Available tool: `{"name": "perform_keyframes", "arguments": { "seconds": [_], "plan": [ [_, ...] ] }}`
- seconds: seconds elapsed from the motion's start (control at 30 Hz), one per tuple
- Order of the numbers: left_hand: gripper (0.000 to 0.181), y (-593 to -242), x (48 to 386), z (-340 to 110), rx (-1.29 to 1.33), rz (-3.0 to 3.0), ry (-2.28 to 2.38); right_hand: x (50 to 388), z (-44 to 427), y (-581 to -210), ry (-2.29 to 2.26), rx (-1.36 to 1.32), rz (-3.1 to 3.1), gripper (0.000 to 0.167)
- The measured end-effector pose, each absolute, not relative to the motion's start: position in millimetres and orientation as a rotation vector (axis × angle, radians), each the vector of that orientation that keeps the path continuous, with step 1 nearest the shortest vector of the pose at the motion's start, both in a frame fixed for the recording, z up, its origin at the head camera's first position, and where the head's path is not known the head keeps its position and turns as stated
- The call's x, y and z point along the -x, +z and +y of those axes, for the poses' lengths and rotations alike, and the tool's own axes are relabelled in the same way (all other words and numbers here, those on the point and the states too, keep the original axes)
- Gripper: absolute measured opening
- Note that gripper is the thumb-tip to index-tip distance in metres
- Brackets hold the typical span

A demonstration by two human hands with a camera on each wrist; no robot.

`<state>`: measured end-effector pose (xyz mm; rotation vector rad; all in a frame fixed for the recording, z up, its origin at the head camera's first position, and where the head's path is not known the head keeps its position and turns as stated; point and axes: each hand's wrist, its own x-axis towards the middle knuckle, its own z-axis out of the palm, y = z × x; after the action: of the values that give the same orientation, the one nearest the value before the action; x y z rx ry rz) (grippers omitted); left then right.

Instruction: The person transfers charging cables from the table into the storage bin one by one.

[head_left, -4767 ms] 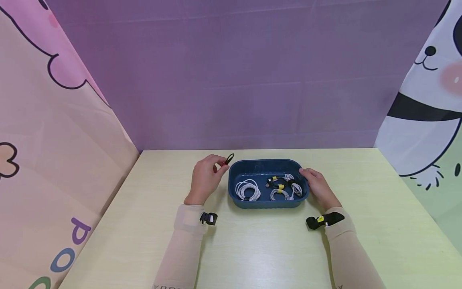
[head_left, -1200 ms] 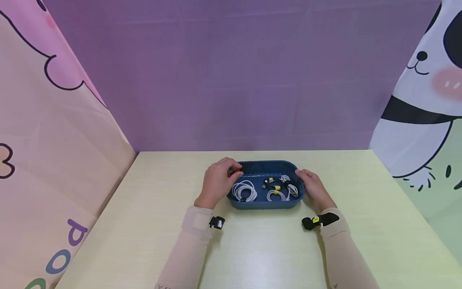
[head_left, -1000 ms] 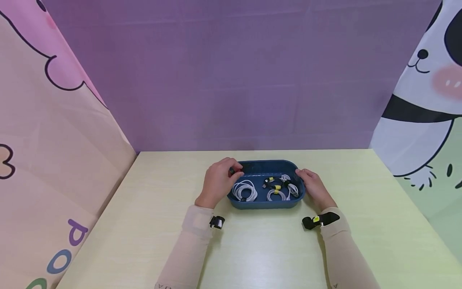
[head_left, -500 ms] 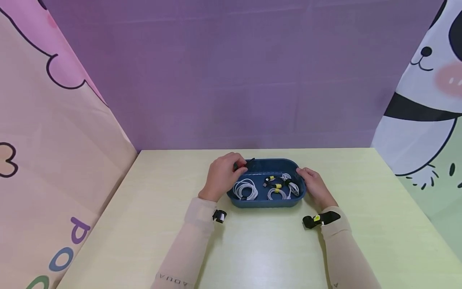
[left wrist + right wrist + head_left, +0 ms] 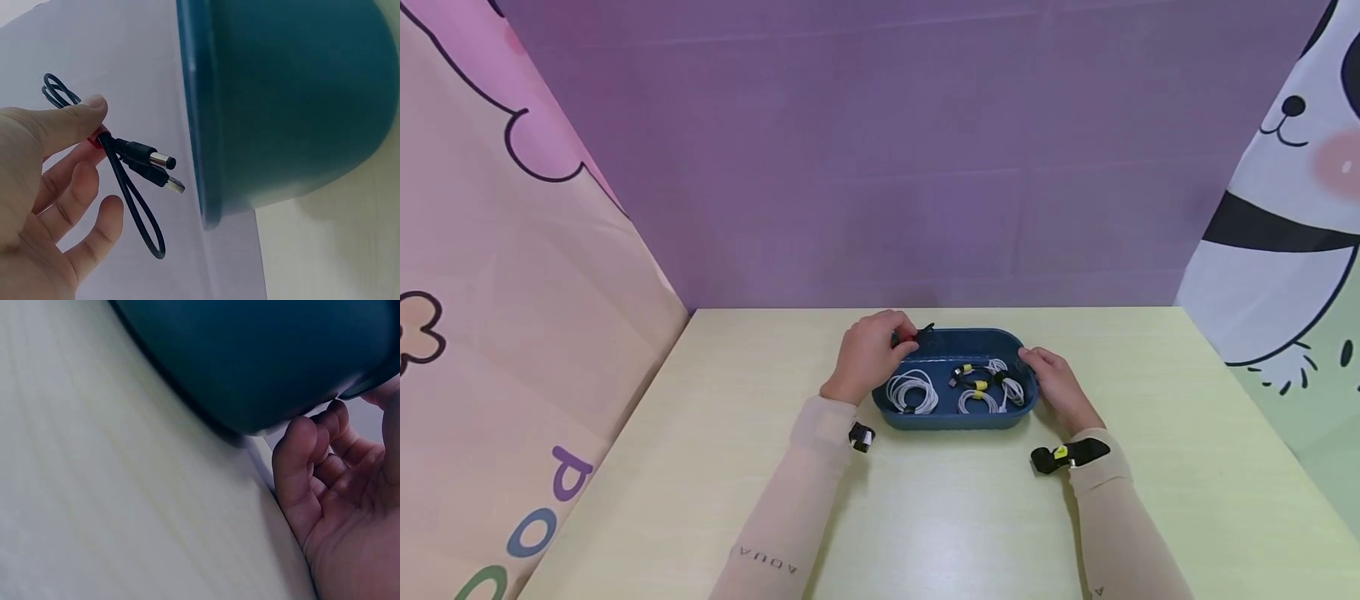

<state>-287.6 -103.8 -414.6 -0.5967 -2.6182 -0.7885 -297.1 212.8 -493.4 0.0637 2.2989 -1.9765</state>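
My left hand (image 5: 871,354) pinches a black coiled cable (image 5: 134,200) between thumb and finger, at a red tie (image 5: 98,135) around its middle. In the left wrist view the cable ends in a barrel plug (image 5: 164,160) and a USB plug (image 5: 175,184). In the head view this hand is above the left end of a blue plastic bin (image 5: 955,422). My right hand (image 5: 1060,383) grips the bin's right rim. Inside the bin lie a white coiled cable (image 5: 932,398) at left and, at right, a black cable with yellow ties (image 5: 957,377) and white cables (image 5: 1013,392).
The bin stands on a pale wooden table (image 5: 940,517) near its back edge. A purple cloth backdrop (image 5: 865,167) rises behind it, and printed cloth panels stand at left (image 5: 497,275) and right (image 5: 1270,283).
My left hand, with the black cable, has moved from beside the bin to the right, over its left end, and lately slightly up. The right hand keeps hold of the rim.
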Motion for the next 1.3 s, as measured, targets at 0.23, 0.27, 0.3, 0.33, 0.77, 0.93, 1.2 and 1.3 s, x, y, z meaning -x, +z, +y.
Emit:
{"name": "perform_keyframes", "arguments": {
  "seconds": [0.23,0.27,0.3,0.33,0.77,0.93,1.2,1.3],
  "plan": [
    [0.016,-415.9,289.9,-95.4,0.607,-2.680,-0.742,298.9,214.0,-495.3,-1.971,-0.057,2.307,0.033],
    [0.016,-416.2,290.2,-94.5,0.610,-2.686,-0.734,299.1,214.0,-495.6,-1.968,-0.057,2.309,0.033],
    [0.016,-416.6,290.8,-93.6,0.614,-2.692,-0.724,299.0,213.8,-495.4,-1.968,-0.056,2.311,0.033],
    [0.016,-417.2,291.4,-92.8,0.615,-2.699,-0.711,298.8,213.6,-495.1,-1.969,-0.056,2.312,0.034],
    [0.014,-421.4,297.0,-81.7,0.654,-2.757,-0.554,297.3,213.4,-494.3,-1.970,-0.072,2.336,0.035],
    [0.012,-419.4,298.1,-76.8,0.700,-2.758,-0.497,297.3,215.0,-494.7,-1.948,-0.107,2.344,0.037],
    [0.010,-418.0,299.7,-75.3,0.727,-2.778,-0.393,296.7,213.7,-490.8,-1.954,-0.095,2.298,0.036],
    [0.009,-417.5,300.5,-74.6,0.753,-2.780,-0.379,294.4,212.7,-486.0,-1.953,-0.092,2.287,0.036]
  ]
}}
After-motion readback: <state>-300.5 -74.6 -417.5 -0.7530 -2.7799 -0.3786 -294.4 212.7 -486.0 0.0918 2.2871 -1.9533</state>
